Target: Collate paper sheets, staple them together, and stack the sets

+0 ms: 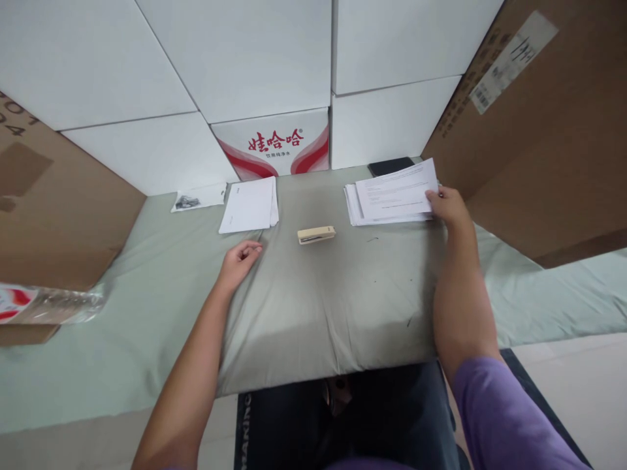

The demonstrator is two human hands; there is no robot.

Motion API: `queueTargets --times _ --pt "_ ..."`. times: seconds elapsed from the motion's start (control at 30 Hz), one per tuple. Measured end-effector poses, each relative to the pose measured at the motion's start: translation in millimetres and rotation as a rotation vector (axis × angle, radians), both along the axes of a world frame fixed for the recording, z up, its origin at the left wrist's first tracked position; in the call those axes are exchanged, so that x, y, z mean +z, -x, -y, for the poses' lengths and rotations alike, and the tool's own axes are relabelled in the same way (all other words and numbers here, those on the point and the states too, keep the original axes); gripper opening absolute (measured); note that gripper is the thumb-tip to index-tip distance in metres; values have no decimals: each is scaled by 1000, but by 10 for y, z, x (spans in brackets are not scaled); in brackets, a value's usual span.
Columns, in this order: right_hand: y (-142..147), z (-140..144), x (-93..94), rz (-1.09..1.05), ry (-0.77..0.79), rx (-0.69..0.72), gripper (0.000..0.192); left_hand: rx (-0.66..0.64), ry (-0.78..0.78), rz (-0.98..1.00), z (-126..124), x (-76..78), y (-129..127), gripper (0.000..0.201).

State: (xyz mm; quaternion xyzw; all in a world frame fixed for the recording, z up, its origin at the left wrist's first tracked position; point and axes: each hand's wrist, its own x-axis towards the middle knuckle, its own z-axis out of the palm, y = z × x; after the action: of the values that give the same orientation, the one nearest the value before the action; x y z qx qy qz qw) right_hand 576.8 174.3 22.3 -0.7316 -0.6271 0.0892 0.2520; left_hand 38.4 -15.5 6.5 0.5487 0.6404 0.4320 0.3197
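At the right, my right hand (448,203) pinches the right edge of a printed sheet of paper (399,189) between thumb and fingers. The sheet is tilted slightly over a stack of papers (353,207), and its far right corner stands up. My left hand (240,262) rests on the cloth with its fingers curled together and nothing visible in them. Just beyond it lies another stack of white papers (247,205). Between the two stacks, a beige stapler (316,235) lies on the cloth, apart from both hands.
A pale green cloth (313,313) covers the table. White boxes (274,140) form a wall behind; large brown cartons (548,143) stand at both sides. A small clear bag (198,197) with dark bits, a black flat object (390,167) and a plastic bottle (63,304) lie around.
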Motion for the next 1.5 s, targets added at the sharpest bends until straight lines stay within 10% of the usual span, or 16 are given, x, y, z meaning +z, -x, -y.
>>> queueTargets --times 0.63,1.0,1.23,1.5 --pt "182 13 183 150 384 -186 31 -46 -17 -76 -23 -83 68 28" --pt "362 73 194 180 282 -245 36 -62 -26 -83 -23 -61 45 29" --pt "912 136 162 261 178 250 61 -68 -17 -101 -14 -83 46 29" --pt "1184 189 -23 292 188 268 59 -87 -25 -131 -19 -97 47 27"
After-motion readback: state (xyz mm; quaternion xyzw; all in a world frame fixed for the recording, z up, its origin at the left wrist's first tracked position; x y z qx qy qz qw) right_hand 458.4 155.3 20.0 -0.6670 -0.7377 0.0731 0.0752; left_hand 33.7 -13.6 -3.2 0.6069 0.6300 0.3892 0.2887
